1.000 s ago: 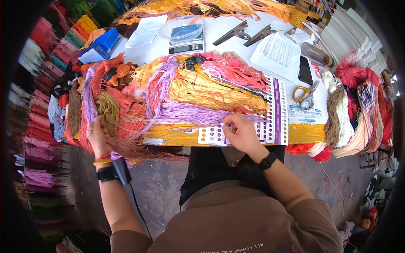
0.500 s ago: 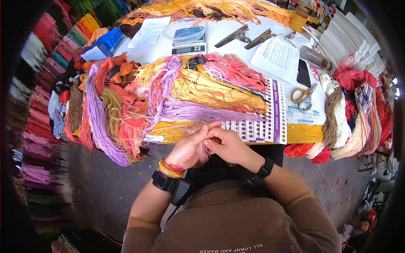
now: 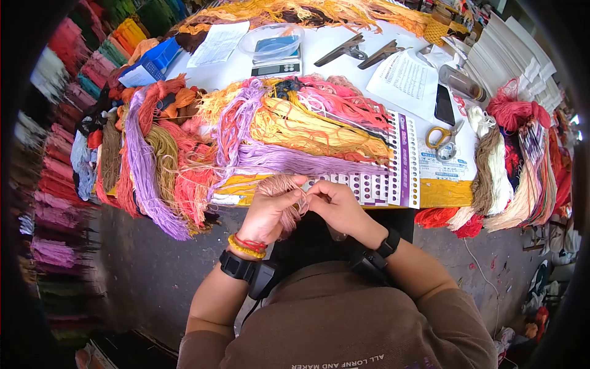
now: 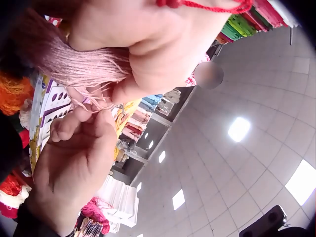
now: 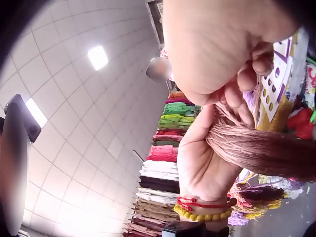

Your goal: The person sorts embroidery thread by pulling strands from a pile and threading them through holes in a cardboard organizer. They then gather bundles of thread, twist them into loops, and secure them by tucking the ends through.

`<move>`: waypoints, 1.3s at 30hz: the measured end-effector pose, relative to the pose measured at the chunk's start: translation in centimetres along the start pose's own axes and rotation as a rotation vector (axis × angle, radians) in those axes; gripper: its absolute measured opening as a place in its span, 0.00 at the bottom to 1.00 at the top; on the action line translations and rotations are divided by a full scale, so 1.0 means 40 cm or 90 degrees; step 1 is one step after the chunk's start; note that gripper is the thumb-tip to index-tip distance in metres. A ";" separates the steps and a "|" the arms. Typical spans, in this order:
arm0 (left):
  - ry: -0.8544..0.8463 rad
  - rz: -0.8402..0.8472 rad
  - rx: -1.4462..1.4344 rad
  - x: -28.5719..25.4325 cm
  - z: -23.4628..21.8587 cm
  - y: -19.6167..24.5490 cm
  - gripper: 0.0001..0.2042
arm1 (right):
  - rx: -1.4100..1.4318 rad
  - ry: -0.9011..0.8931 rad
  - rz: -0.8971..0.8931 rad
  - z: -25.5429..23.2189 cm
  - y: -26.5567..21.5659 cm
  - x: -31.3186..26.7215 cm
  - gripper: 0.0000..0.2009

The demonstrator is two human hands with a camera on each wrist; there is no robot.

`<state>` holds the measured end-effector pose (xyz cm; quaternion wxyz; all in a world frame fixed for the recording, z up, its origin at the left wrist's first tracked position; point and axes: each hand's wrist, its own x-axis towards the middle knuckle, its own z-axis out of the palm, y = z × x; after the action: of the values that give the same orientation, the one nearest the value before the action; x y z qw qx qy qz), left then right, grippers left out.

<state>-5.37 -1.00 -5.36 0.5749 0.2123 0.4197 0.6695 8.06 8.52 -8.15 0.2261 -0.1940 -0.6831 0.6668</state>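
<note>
In front of the table's edge, my left hand (image 3: 261, 218) grips a dusty-pink skein of thread (image 3: 279, 186), its thumb across the strands. The skein (image 4: 84, 64) fans out in the left wrist view, with several strands gathered at its end. My right hand (image 3: 338, 209) pinches those strands between thumb and fingertips, right beside the left hand's fingers. From the right wrist view, the skein (image 5: 256, 145) trails out past the left palm. A lilac hank (image 3: 146, 166) hangs over the table edge, left of both hands. Yellow and lilac threads (image 3: 313, 132) lie just beyond them.
A punched purple-and-white card (image 3: 402, 160) lies at the table's front. Scissors (image 3: 439, 140), a phone (image 3: 444, 104) and printed sheets (image 3: 402, 77) are to the right. Farther back are a digital scale (image 3: 276, 67), two large clips (image 3: 341, 49) and a blue box (image 3: 161, 55).
My left hand has left the lilac hank at the left and come to the middle with the pink skein. My right hand has drawn nearer and meets it; the skein is now turned up and spread.
</note>
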 end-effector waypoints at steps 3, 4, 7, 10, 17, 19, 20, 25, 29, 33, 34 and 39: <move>0.020 0.005 0.000 -0.003 0.012 0.003 0.09 | 0.045 0.029 -0.006 0.006 0.004 0.000 0.05; 0.039 0.006 0.010 -0.003 0.015 0.004 0.09 | 0.045 0.029 -0.006 0.006 -0.004 -0.001 0.05; 0.057 0.010 0.029 0.001 0.011 -0.007 0.09 | -0.107 0.044 0.032 0.005 -0.021 -0.005 0.06; 0.047 0.011 0.059 -0.003 0.016 -0.002 0.08 | -0.113 0.058 0.011 0.007 -0.012 -0.004 0.07; 0.050 0.008 0.059 -0.001 0.012 -0.004 0.09 | -0.145 0.086 -0.012 0.009 -0.007 -0.003 0.05; 0.047 0.002 0.072 -0.003 0.015 0.004 0.10 | -0.100 0.090 -0.002 0.007 0.001 0.001 0.04; 0.047 0.001 0.072 -0.004 0.019 0.011 0.10 | -0.063 0.088 0.014 0.002 0.004 0.004 0.03; 0.050 -0.089 -0.108 -0.003 0.012 0.021 0.12 | -0.059 0.109 -0.016 -0.006 0.002 0.006 0.02; -0.014 -0.121 -0.125 -0.010 -0.014 0.013 0.11 | 0.217 0.044 -0.056 -0.022 -0.037 0.015 0.02; 0.008 -0.067 0.000 -0.010 0.005 0.006 0.09 | 0.094 0.031 -0.084 -0.022 0.018 0.022 0.03; 0.030 -0.051 0.023 -0.008 0.009 0.002 0.08 | 0.093 0.031 -0.085 -0.020 0.031 0.020 0.03; 0.042 -0.006 0.044 0.001 0.007 -0.019 0.05 | 0.037 0.047 -0.084 -0.014 0.040 0.007 0.03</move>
<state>-4.71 -0.88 -5.83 0.5560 0.2080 0.4624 0.6586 8.07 9.19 -9.73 0.3003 -0.1665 -0.6660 0.6622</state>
